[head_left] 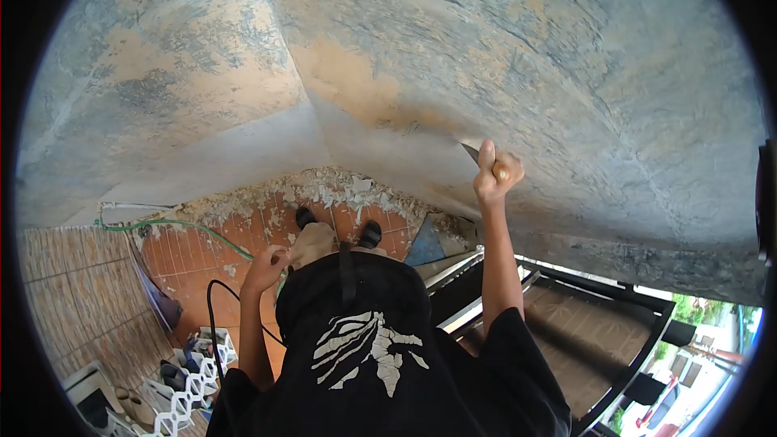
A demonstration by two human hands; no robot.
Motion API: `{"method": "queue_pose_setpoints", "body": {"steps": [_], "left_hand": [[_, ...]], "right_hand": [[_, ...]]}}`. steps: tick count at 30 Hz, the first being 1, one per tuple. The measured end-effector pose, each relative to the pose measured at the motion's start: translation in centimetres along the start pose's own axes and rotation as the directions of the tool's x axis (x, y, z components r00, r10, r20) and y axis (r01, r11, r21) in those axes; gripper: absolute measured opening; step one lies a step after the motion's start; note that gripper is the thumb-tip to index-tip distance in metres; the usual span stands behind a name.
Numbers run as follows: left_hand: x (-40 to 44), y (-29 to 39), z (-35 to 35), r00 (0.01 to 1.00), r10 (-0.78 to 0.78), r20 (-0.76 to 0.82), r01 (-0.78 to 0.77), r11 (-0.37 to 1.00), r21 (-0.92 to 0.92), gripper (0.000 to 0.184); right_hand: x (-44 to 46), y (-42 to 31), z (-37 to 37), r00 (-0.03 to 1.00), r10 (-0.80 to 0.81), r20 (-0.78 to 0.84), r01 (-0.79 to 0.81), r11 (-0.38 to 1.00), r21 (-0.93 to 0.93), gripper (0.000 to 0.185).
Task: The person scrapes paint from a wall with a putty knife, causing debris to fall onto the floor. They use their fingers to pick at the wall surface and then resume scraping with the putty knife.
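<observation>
Just right of the middle, the right hand (497, 173) squeezes its fingers around a scraper (470, 151) by the wall (558, 97), which looks only partly scraped, rough gray remaining up top; the left hand's (265, 269) grip I can't tell.

I count two walls (526, 57), at ten and one o'clock. There are two bare hands: the left hand (265, 267) at eight, the right hand (497, 175) at three. One scraper (471, 152) shows at two. I see two dark shoes (370, 235) between six and nine, one green hose (174, 222) at nine, one black cable (211, 307) at eight, one white rack (194, 387) at seven. The flakes (352, 188) are too many to count.
</observation>
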State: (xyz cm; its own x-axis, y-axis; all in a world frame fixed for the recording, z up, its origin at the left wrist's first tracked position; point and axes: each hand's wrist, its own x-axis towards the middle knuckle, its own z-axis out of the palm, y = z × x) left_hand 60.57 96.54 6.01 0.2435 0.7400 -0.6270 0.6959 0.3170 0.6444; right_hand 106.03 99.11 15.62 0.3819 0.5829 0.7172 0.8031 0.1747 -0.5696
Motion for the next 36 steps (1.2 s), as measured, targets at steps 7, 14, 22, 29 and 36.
{"method": "queue_pose_setpoints", "body": {"steps": [7,14,22,29,36], "left_hand": [[-0.6,-3.0,-0.1,0.994,-0.032,-0.109,0.021,0.995,-0.102,0.042],[-0.6,-1.0,-0.6,0.977,-0.038,-0.21,-0.012,0.973,-0.231,0.035],[-0.9,1.6,-1.7,0.967,-0.047,-0.248,-0.034,0.95,-0.311,0.032],[-1.5,1.4,-1.0,0.966,-0.053,-0.252,-0.013,0.967,-0.253,0.035],[-2.4,1.5,-0.3,0.965,-0.118,-0.233,0.039,0.948,-0.317,0.034]], "right_hand": [[-0.4,-0.3,1.8,0.994,-0.106,-0.016,0.106,0.994,-0.014,0.04],[0.1,-0.5,2.7,0.973,-0.139,-0.182,0.137,0.99,-0.023,0.041],[-1.2,-0.3,2.6,0.989,-0.107,-0.1,0.111,0.993,0.034,0.041],[-1.4,-0.2,2.6,0.979,0.013,-0.204,0.02,0.987,0.162,0.035],[-1.5,0.0,4.1,0.96,-0.01,-0.281,0.058,0.985,0.164,0.027]]}}
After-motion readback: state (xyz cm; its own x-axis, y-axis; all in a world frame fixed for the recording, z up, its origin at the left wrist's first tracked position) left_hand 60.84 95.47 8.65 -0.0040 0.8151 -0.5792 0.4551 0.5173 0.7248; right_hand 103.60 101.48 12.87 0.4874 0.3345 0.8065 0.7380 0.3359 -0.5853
